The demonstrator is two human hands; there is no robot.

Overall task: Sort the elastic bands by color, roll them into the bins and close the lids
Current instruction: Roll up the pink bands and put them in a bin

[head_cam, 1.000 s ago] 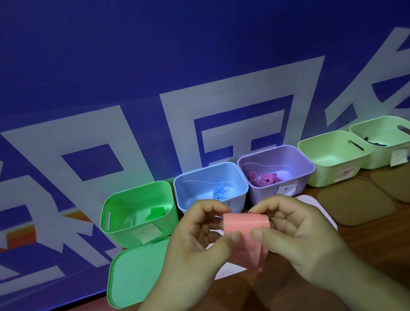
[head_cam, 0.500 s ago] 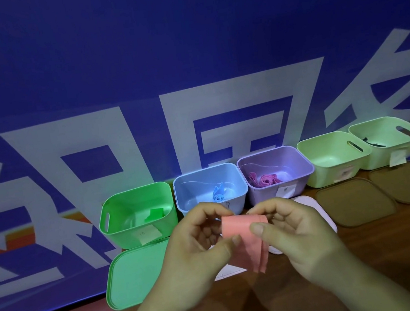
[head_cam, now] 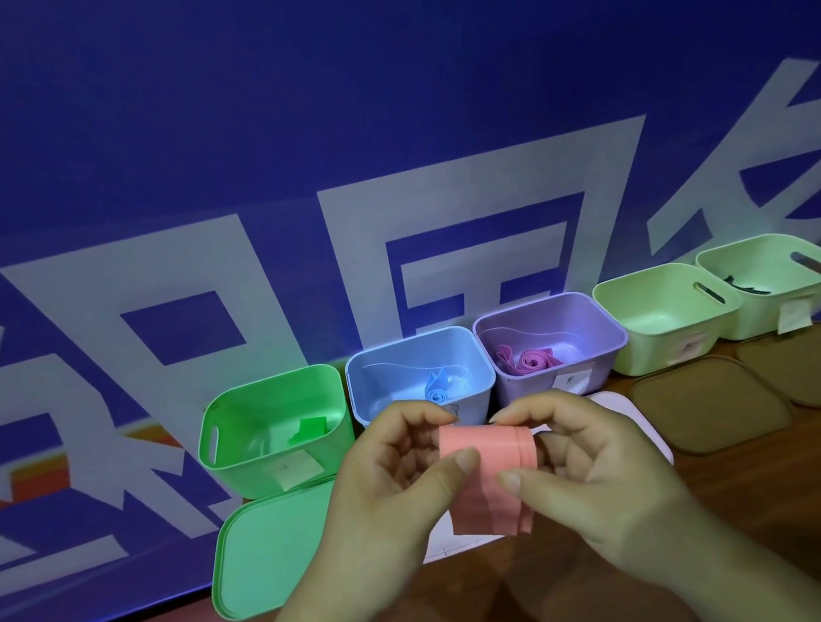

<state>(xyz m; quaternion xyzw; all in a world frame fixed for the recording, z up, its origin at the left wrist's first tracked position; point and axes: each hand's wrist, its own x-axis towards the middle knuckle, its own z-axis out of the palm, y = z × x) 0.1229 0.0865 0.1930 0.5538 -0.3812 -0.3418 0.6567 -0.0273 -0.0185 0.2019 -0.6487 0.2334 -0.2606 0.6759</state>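
Two hands on one salmon-pink elastic band (head_cam: 487, 472), held in the air above the wooden table (head_cam: 783, 497), in front of the row of bins and inside none of them. Rolled at the top edge, with the loose tail hanging down in layered folds. Pinched on its left side between thumb and forefinger of the left hand (head_cam: 394, 488); grasped on its right side by the right hand (head_cam: 593, 469), thumb on the front face, fingertips curled over the rolled top. Just behind the hands, a blue bin (head_cam: 403, 350) with a pale blue band (head_cam: 439, 390) inside, touching a purple bin (head_cam: 607, 369) with a coiled magenta band (head_cam: 531, 360). Left of these, a green bin (head_cam: 241, 466) holding a green band (head_cam: 309, 429), its green lid (head_cam: 273, 555) flat on the table in front. Partly hidden under the right hand, a white lid (head_cam: 628, 413). Further right, two light green bins side by side: the nearer light green bin (head_cam: 662, 357) and the far light green bin (head_cam: 761, 319), the latter with a dark band (head_cam: 744, 285) inside. Before them, two brown lids (head_cam: 709, 403) lying flat. Paper labels on the bin fronts, too small to read. Behind everything, a blue backdrop (head_cam: 373, 108) with large white characters.
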